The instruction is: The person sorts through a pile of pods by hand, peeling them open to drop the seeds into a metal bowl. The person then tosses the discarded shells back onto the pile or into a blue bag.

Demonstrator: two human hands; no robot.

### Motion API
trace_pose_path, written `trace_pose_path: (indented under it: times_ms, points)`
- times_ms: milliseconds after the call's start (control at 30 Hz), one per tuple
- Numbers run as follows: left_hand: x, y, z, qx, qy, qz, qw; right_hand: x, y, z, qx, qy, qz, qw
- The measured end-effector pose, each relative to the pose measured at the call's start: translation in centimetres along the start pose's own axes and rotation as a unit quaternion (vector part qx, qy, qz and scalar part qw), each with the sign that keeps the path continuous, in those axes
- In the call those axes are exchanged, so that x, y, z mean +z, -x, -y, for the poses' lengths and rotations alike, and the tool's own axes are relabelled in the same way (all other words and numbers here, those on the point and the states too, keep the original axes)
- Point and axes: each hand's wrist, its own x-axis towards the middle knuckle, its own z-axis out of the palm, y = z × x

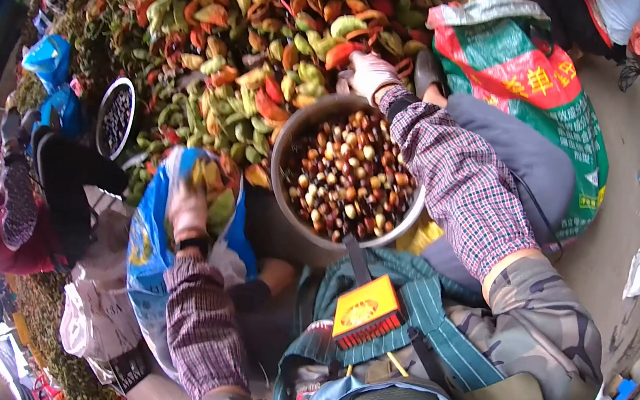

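Observation:
Reaching ahead over a heap of green, orange and red seed pods (269,37), my right hand (372,75) wears a pale glove and has its fingers closed at a red-orange pod (342,56). My left hand (189,214), smeared by motion, is at the mouth of a blue plastic bag (145,237), over the green and orange pods (218,194) inside it. Its fingers are too blurred to make out. Between my arms stands a metal bowl (283,158) filled with brown, dark and cream round seeds (352,176).
A green and red woven sack (533,83) stands at the right beside my leg. A white-rimmed bowl of dark seeds (115,118) and another blue bag (49,62) are on the left. Another person (5,229) sits at far left. Yellow-orange box (365,313) hangs at my chest.

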Motion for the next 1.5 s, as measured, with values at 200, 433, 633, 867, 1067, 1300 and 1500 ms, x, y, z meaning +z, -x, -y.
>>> trace_pose_path:
  times_ms: [200, 433, 633, 867, 1067, 1300, 1500]
  points:
    - [2.0, -1.3, 0.8, 0.084, 0.029, -0.065, 0.994, 2.1, -6.8, -0.8, -0.088, 0.304, -0.084, 0.945]
    - [-6.5, 3.4, -13.9, 0.299, 0.334, -0.168, 0.878, 1.1, -4.9, 2.1, -0.372, 0.165, -0.095, 0.909]
    - [-5.4, 3.5, -17.8, 0.342, 0.529, 0.024, 0.776, -6.7, 3.8, 8.7, -0.616, -0.046, -0.034, 0.786]
    - [1.1, 7.7, -19.2, 0.138, 0.825, 0.232, 0.497, -4.8, 7.5, 7.5, -0.314, -0.089, 0.186, 0.927]
    - [3.6, 10.7, -20.1, 0.045, 0.864, 0.164, 0.475, 1.5, 12.7, 8.6, -0.172, -0.278, 0.262, 0.908]
    - [5.7, 8.9, -18.5, 0.137, 0.767, 0.026, 0.627, 1.8, 14.1, 9.6, -0.214, -0.258, 0.365, 0.868]
    - [3.4, 9.1, -19.5, 0.15, 0.758, 0.041, 0.633, 0.6, 14.0, 8.6, -0.153, -0.3, 0.47, 0.816]
